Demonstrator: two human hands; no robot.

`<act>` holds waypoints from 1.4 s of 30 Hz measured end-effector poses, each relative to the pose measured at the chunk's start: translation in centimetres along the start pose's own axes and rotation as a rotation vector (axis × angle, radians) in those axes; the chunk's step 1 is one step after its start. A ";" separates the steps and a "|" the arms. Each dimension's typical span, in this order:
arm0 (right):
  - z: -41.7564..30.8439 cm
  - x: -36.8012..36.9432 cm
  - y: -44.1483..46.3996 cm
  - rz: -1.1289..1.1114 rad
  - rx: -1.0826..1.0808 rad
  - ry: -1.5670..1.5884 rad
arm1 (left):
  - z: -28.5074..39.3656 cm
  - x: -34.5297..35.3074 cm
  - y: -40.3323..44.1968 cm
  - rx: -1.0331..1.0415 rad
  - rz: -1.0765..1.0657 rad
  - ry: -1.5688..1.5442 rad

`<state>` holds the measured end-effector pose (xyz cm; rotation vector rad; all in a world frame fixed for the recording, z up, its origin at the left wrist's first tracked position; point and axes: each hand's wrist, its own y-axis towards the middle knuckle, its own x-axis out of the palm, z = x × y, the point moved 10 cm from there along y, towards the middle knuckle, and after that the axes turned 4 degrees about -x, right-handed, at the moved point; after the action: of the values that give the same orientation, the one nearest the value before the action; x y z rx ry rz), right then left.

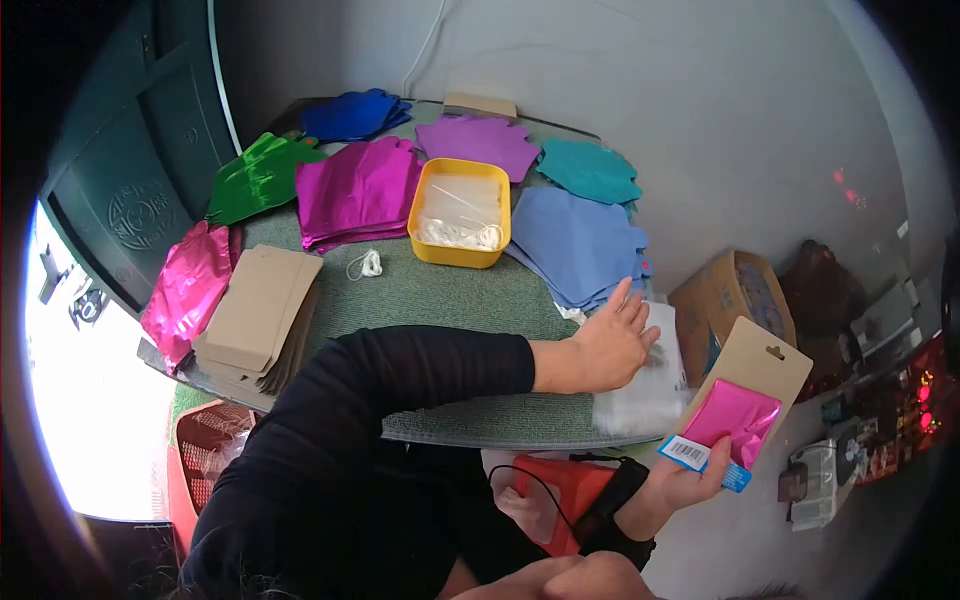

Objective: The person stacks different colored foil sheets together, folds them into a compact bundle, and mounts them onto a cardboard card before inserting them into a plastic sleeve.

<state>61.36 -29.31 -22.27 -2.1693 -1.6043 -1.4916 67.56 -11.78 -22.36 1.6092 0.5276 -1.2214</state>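
Note:
My left hand (610, 345) reaches across the table with its fingers stretched out, over the near edge of a stack of clear plastic bags (640, 412). Nothing shows in it; whether it touches the bags I cannot tell. My right hand (690, 483), off the table's right front edge, grips a cardboard hanging card (755, 358) by its lower end. On that card lies a folded shiny pink foil piece (735, 415), and a blue-and-white barcode label (690, 452) crosses the bottom. Light blue foil sheets (580, 240) lie just beyond my left hand.
A yellow tray (455, 255) holds clear bags and white string. Around it lie purple (478, 143), teal (590, 170), magenta (360, 190), green (262, 178) and dark blue (352, 116) foil piles. Cardboard cards (255, 310) are stacked left; a cardboard box (710, 300) stands right.

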 end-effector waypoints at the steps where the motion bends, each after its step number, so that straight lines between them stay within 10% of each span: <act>1: -0.1 0.0 0.0 0.012 0.003 -0.004 | 0.1 -1.3 -0.5 0.006 0.043 0.052; 9: 0.4 2.2 -1.6 -0.138 0.108 0.063 | -2.5 -10.7 -10.5 -0.158 -0.011 0.291; 17: 7.6 4.8 -8.2 -0.414 0.655 -0.095 | -8.4 -8.5 -23.8 -0.705 -0.330 0.329; 25: 11.0 3.4 -14.0 -0.534 1.103 -0.397 | -8.4 -9.3 -24.6 -0.643 -0.055 -0.070; 42: 6.6 4.8 -9.5 -0.352 0.723 -0.450 | -9.5 -7.7 -23.3 -0.648 -0.026 -0.224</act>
<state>58.37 -18.00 -26.80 -1.9079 -2.2786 -0.3124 50.23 7.64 -26.05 0.9112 0.7115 -1.0820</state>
